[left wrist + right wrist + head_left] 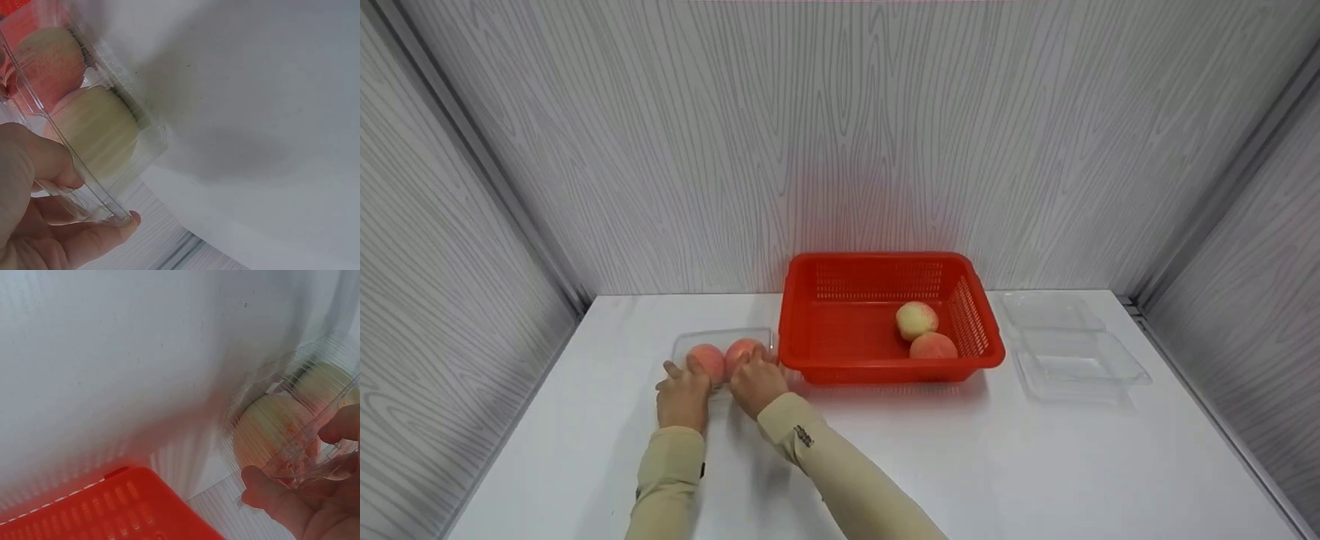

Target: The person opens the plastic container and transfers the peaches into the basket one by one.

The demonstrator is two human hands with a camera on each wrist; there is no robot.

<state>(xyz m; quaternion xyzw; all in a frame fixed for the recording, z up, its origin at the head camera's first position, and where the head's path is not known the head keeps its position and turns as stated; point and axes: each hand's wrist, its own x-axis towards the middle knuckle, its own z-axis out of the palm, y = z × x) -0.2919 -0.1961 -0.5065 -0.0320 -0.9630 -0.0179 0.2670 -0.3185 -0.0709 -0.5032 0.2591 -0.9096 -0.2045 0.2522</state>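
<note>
Hands on both ends of a clear plastic clamshell box [724, 346] at the left of the white tabletop [885, 465], just beside the red perforated plastic basket [885, 315]. Left hand [682, 396] grips the box's near-left edge, thumb on top and fingers [95, 242] curled under the rim, per the left wrist view. Right hand [756, 384] pinches the near-right edge the same way, thumb [275, 495] against the clear wall. Two-sided grip likely keeps the flimsy box steady and its lid down. Inside the box: two pink-and-cream peaches [725, 358] side by side, touching, filling the box so they cannot roll. Basket holds two more round peaches [924, 332], against its right wall, touching each other. Stack of empty clear plastic trays [1069, 352] sits right of the basket, well apart from the hands. Beige sleeves [810, 442] cover both forearms.
</note>
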